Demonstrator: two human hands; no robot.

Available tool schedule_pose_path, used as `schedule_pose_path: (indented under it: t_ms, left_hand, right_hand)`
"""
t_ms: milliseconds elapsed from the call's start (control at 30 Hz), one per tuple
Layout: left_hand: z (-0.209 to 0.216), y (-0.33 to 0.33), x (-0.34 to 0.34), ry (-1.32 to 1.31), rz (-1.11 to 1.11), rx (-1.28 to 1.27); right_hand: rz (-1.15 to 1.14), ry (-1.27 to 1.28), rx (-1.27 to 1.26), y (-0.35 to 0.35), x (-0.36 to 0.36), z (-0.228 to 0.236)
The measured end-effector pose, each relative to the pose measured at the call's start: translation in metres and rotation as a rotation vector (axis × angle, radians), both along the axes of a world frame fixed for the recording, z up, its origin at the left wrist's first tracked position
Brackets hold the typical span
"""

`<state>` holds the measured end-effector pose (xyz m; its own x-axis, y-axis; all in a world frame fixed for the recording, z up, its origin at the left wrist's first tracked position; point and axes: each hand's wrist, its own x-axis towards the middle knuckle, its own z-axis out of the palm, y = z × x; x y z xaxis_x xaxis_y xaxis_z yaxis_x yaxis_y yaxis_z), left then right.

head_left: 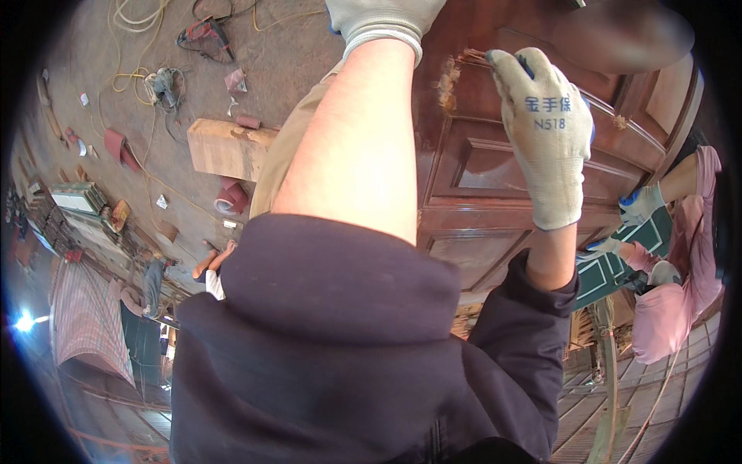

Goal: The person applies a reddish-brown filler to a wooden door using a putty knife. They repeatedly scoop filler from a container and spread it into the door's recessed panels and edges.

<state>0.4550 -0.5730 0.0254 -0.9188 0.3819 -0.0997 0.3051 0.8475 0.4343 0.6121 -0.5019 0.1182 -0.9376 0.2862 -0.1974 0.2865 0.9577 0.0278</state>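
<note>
Dark jacket (325, 363) nearest, brown door (491, 166) beneath curled right grip (545, 135), its hold unclear.

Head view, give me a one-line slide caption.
Gloved right hand at a glossy reddish-brown panelled door, with a red-and-black power tool on the floor at left.

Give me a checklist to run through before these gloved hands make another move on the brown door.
1. Right hand gloved: ok, a pale glove covers it.
2. Right fingers' grip: cannot tell; a small brown piece shows at their tips.
3. Left hand placement: cannot tell, cut off by the top edge.
4. Door free of crumbs: not ok, yellow-brown clumps lie on it.
5. Red power tool off the door: ok, it lies on the floor.
</note>
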Motion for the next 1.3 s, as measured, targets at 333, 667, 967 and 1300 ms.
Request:
schedule_pose_path:
  t_ms: [333,667,967,1300]
  left_hand:
    - [0.003,-0.001,-0.002,-0.028,0.003,0.013]
    - [0.002,0.000,-0.001,-0.016,-0.006,0.005]
    - [0.003,0.003,-0.001,-0.038,-0.007,-0.011]
    - [0.001,0.003,-0.001,-0.057,-0.006,0.010]
  right_hand:
    - [0.040,-0.062,-0.078,0.003,-0.007,0.003]
    - [-0.133,0.014,-0.140,0.008,0.003,0.005]
    - [-0.020,-0.052,-0.060,0.009,-0.010,0.005]
    - [0.042,-0.098,-0.125,0.005,-0.007,0.005]
